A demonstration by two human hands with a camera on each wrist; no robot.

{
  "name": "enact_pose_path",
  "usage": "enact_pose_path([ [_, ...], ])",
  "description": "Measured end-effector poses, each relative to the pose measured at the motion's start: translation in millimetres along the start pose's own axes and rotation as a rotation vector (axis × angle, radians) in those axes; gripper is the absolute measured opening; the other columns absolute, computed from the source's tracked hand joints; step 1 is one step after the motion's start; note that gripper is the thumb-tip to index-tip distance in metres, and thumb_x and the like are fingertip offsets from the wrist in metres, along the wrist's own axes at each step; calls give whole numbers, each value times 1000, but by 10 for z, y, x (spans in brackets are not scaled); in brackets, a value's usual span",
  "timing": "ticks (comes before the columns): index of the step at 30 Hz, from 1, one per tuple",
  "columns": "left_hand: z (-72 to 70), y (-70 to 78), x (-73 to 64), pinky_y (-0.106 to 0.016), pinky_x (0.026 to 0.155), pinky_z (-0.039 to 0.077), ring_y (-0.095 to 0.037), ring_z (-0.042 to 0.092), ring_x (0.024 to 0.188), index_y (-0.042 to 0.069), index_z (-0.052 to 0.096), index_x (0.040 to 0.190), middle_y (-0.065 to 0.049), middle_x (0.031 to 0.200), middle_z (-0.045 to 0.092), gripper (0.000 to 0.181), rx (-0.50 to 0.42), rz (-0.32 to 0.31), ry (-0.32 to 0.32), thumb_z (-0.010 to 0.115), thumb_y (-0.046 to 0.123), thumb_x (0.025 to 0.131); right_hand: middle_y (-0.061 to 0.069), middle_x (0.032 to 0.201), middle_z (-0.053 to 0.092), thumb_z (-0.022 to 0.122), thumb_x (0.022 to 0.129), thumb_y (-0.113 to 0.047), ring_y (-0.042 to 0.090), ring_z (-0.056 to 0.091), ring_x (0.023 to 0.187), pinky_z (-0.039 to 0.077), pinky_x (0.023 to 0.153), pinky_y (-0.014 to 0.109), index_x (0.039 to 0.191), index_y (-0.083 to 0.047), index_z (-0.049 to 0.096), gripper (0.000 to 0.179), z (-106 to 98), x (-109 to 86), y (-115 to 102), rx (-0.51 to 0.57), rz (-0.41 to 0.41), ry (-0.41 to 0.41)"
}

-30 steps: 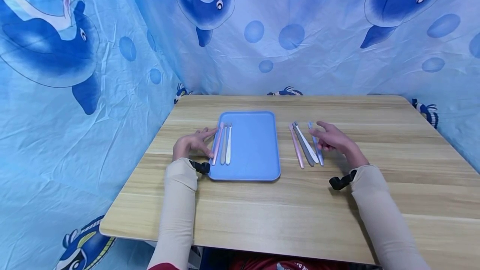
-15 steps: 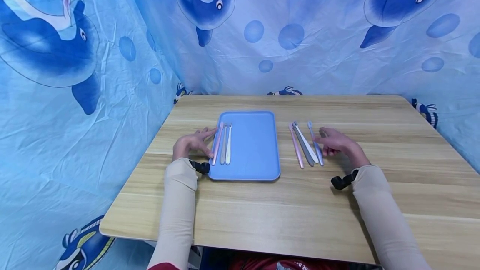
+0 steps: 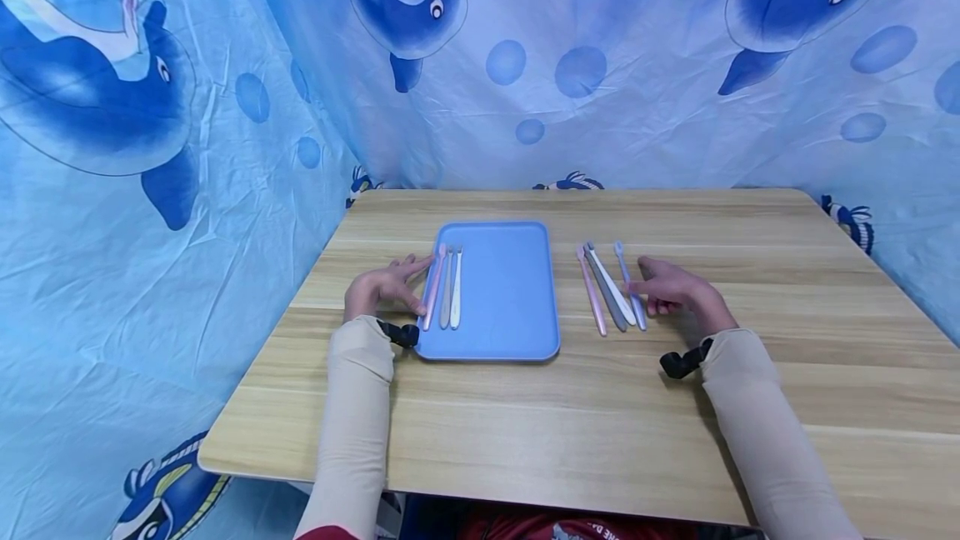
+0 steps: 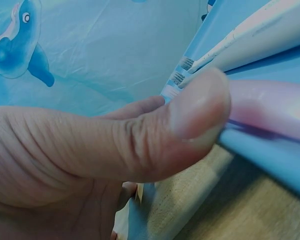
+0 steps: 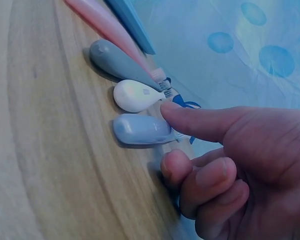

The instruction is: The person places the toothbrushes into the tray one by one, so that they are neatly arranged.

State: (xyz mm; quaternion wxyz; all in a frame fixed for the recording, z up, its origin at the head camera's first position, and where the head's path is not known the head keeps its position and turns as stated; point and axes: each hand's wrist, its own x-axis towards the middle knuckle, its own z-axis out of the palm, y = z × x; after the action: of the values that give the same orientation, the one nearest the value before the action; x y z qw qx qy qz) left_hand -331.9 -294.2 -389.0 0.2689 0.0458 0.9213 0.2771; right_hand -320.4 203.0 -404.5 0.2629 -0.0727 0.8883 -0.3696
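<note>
On the blue tray [image 3: 510, 298] lie three toothbrushes side by side: a pink toothbrush [image 3: 433, 294], a grey toothbrush [image 3: 447, 294] and a white toothbrush [image 3: 457, 290]. My left hand [image 3: 384, 286] rests at the tray's left edge, fingers spread; its straight thumb [image 4: 160, 140] touches the pink one. Right of the tray, my right hand [image 3: 669, 285] is at a blue toothbrush [image 5: 140, 129] that lies on the table. The right thumb [image 5: 205, 120] reaches over the blue handle; the other fingers curl loosely on its near side, with a gap between thumb and fingertips.
Beside the blue brush lie another white toothbrush [image 5: 132, 95], a grey toothbrush [image 5: 115, 59] and a pink toothbrush [image 5: 107, 25]. All are on the wooden table [image 3: 525, 423]. A blue curtain [image 3: 637, 140] with printed dolphins hangs behind and to the left.
My right hand has drawn slightly back and toward me, from over the blue toothbrush's upper part to beside its middle. The left hand and all the toothbrushes keep their places.
</note>
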Motion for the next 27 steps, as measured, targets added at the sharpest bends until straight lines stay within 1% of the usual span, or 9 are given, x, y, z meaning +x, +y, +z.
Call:
enact_pose_path([
  [8, 4, -2, -4, -68, 122, -11, -37, -21, 156, 37, 11, 161, -8, 171, -13, 120, -19, -6, 5, 90, 29, 71, -3, 58, 56, 55, 103, -36, 8, 49, 48, 41, 45, 23, 157, 2, -12, 95, 21, 14, 12, 9, -4, 10],
  [12, 3, -9, 0, -68, 122, -11, -37, -21, 156, 38, 11, 160, -8, 171, -13, 120, -21, -5, 6, 91, 28, 71, -3, 58, 56, 54, 103, -32, 7, 49, 48, 41, 46, 22, 158, 1, -12, 91, 18, 15, 6, 15, 0, 11],
  [15, 0, -15, 9, -68, 121, -11, -37, -21, 156, 38, 11, 160, -8, 171, -13, 120, -18, -5, 5, 90, 28, 71, -2, 57, 57, 53, 104, -26, 7, 49, 47, 40, 45, 22, 158, 2, -10, 88, 16, 22, 5, 11, -13, 18],
  [20, -5, -21, 13, -68, 121, -12, -37, -22, 155, 38, 11, 160, -7, 171, -13, 120, -19, -11, 4, 90, 29, 71, -1, 57, 57, 51, 104, -20, 8, 49, 46, 39, 45, 22, 158, 4, -6, 82, 25, 47, 6, -18, -43, 36],
  [24, -8, -20, 9, -69, 121, -12, -36, -22, 156, 39, 11, 160, -7, 171, -13, 120, -25, -11, 5, 91, 29, 71, 0, 56, 57, 49, 104, -18, 9, 49, 46, 38, 44, 22, 158, 5, -3, 79, 27, 64, 10, -48, -44, 46],
  [27, -10, -14, 9, -69, 121, -11, -37, -21, 156, 38, 10, 160, -8, 171, -13, 121, -13, -5, 3, 91, 31, 70, 0, 56, 57, 48, 104, -17, 8, 48, 45, 37, 44, 22, 157, 6, -2, 77, 26, 69, 16, -66, -49, 47],
])
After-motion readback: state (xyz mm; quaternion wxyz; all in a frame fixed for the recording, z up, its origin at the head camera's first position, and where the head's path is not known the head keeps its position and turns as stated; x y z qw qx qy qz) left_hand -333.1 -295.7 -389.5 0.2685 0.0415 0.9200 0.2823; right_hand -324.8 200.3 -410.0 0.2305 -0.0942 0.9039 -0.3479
